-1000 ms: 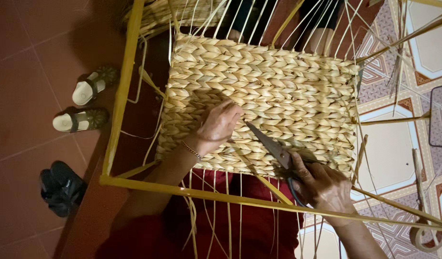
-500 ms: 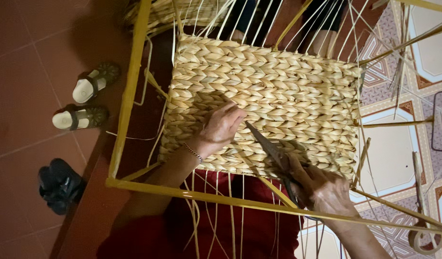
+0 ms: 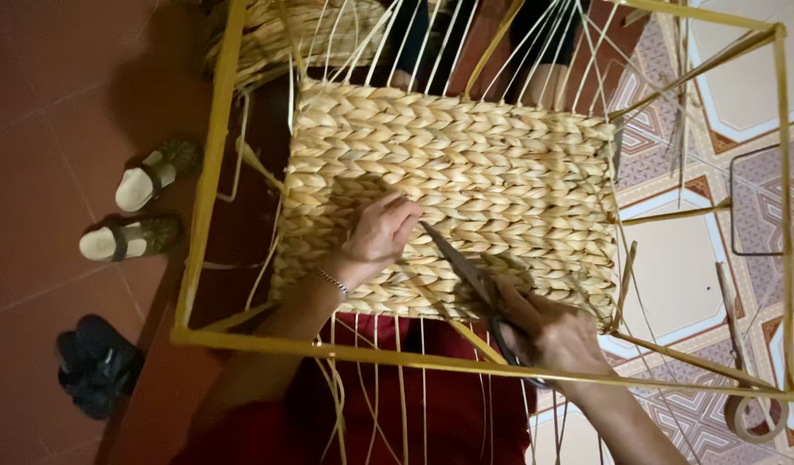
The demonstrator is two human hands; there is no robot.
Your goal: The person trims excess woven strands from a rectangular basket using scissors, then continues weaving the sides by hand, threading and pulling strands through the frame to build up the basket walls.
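You've got the big yellow metal frame (image 3: 209, 185) across your lap, and inside it the woven straw panel (image 3: 491, 185) fills most of the opening. That panel looks largely done: tight, plaited rows run edge to edge with no gaps that I can see. What's left, by my reading, is the tidying, because loose straw strands (image 3: 375, 379) hang below the near edge over your red clothing and more stick up past the far edge, plus stray ends poking off the panel's surface.

Now the hands. Your left hand (image 3: 378, 234) lies on the weave near its lower left part, fingers curled and pressing down; it seems to pinch a strand end, though I can't tell for sure (the fingertips hide it). Your right hand (image 3: 554, 336) is clenched round the handles of the scissors (image 3: 466, 274), low at the panel's near edge. The blades point up and left toward your left fingertips, lying almost flat on the weave, and they look closed or barely parted.

Off to the side, 2 pale sandals (image 3: 143, 211) sit on the red floor, with a dark pair (image 3: 95, 366) nearer to you.
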